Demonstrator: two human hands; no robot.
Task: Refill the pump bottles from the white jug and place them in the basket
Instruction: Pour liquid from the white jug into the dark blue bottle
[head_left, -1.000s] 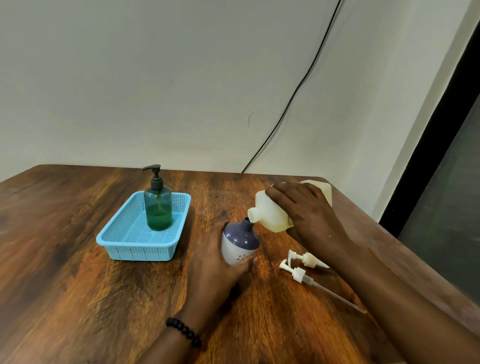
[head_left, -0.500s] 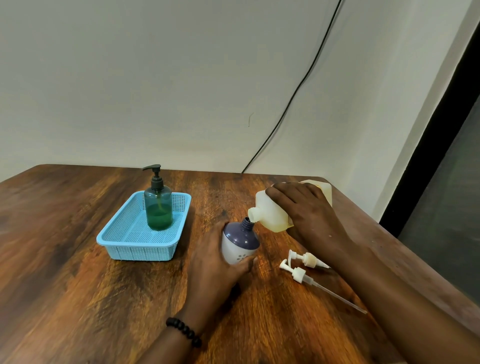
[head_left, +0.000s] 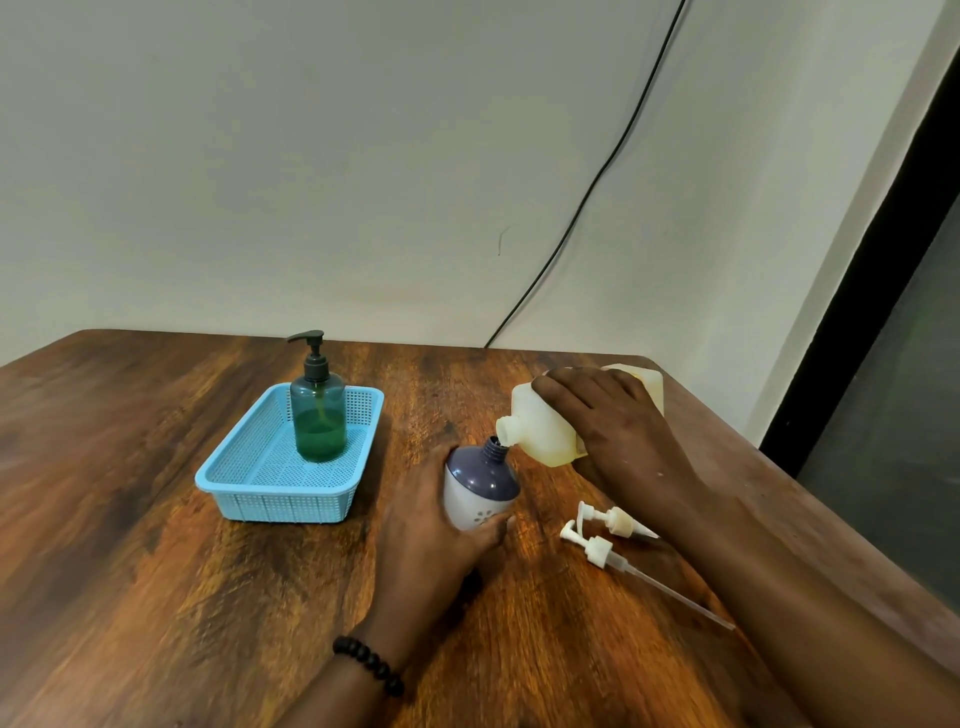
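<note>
While nothing has shifted, hands grip tilted jug (head_left: 540, 431) (right) and purple bottle (head_left: 480, 486) (left).

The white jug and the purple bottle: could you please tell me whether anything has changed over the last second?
Nothing visibly changed. The right hand still tips the white jug spout-down over the open neck of the purple bottle, which the left hand still steadies on the table.

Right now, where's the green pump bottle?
In the head view, the green pump bottle stands upright at the far end of the blue basket, left of centre on the table, well left of the purple bottle being filled.
</note>
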